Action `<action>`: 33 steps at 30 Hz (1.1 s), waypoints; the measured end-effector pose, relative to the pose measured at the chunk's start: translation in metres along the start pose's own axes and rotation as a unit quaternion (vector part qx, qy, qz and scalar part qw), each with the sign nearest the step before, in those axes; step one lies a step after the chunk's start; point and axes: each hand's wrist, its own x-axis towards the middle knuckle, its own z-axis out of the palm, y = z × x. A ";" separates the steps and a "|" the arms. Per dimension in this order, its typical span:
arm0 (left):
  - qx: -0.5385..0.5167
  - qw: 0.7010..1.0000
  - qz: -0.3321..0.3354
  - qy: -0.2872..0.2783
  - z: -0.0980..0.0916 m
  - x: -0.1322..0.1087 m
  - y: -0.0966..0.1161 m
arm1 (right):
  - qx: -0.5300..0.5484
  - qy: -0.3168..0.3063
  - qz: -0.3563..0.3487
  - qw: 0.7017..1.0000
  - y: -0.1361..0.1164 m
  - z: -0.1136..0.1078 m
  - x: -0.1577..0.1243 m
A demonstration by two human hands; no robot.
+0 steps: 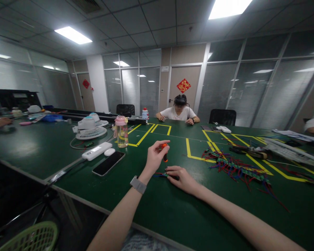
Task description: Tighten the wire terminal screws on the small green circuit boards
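My left hand [156,156], with a grey-banded watch on its wrist, is closed around an orange and black screwdriver [165,153]. The screwdriver stands upright, its shaft pointing down at a small green circuit board [164,175] with red and blue wires. Resting low on the table, my right hand [181,178] has its fingertips pressed on the board's right side and covers part of it. Whether the screwdriver tip sits in a screw or terminal is too small to tell. To the right lies a long cluster of similar wired boards [232,166].
Left of my hands lie a phone [109,163], a white power strip [97,151], a pink-lidded bottle [121,131] and small white fans [91,127]. Yellow tape [189,148] marks the green table [146,212]. A white keyboard [294,152] is at right; a person [179,112] sits opposite.
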 end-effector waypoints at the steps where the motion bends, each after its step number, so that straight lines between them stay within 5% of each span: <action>1: 0.025 1.000 0.015 0.007 0.000 0.000 0.000 | -0.001 0.000 -0.001 1.000 0.000 0.000 0.000; 6: 0.054 0.998 0.026 0.012 -0.002 0.001 0.001 | -0.002 0.002 0.001 1.000 0.001 0.000 0.000; 15: -0.113 0.992 -0.035 -0.043 0.001 0.001 -0.002 | -0.005 -0.002 0.002 1.000 -0.001 -0.001 0.000; 26: 0.062 0.997 0.040 0.011 0.000 -0.002 0.003 | -0.001 -0.003 0.004 1.000 -0.001 -0.001 0.000; 33: 0.006 0.999 0.015 -0.036 0.000 0.002 0.000 | -0.005 -0.008 0.010 1.000 0.001 0.000 0.000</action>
